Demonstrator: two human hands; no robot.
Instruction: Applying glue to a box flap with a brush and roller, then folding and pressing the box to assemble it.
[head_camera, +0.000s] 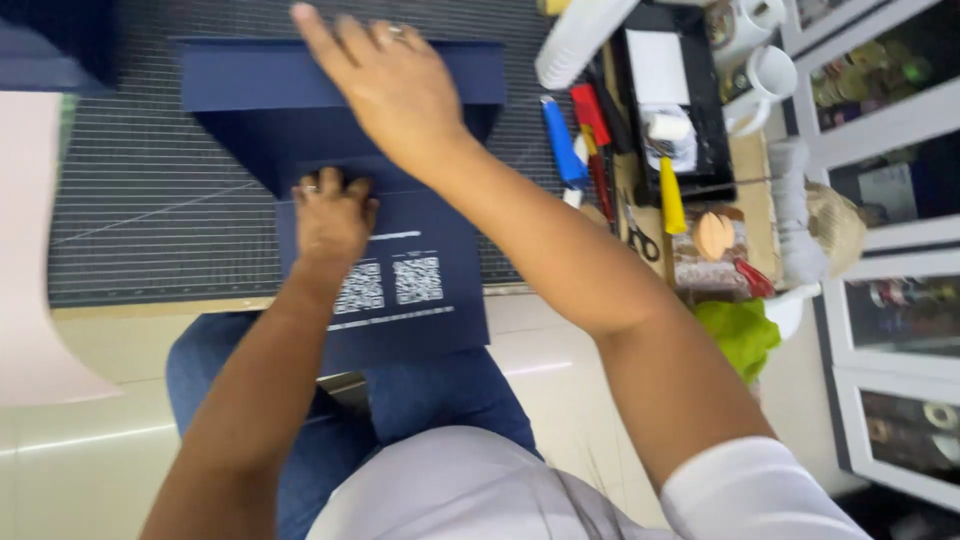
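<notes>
Pressing flat on a navy card sheet (400, 290) at center: left hand (332, 215) with curled fingers at 9 o'clock, right hand (385, 85) spread wide at 12 o'clock. Risk of a skewed crease from uneven pressure; tools (600, 150) crowding at 2 o'clock.

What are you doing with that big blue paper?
A person sits at a gridded cutting mat and works with both hands on a dark blue card sheet that has printed square codes. The left hand presses down on the middle of the sheet. The right hand lies flat over the folded blue flap at the far end. Beside the mat lie a blue cutter, scissors and a black tray.
</notes>
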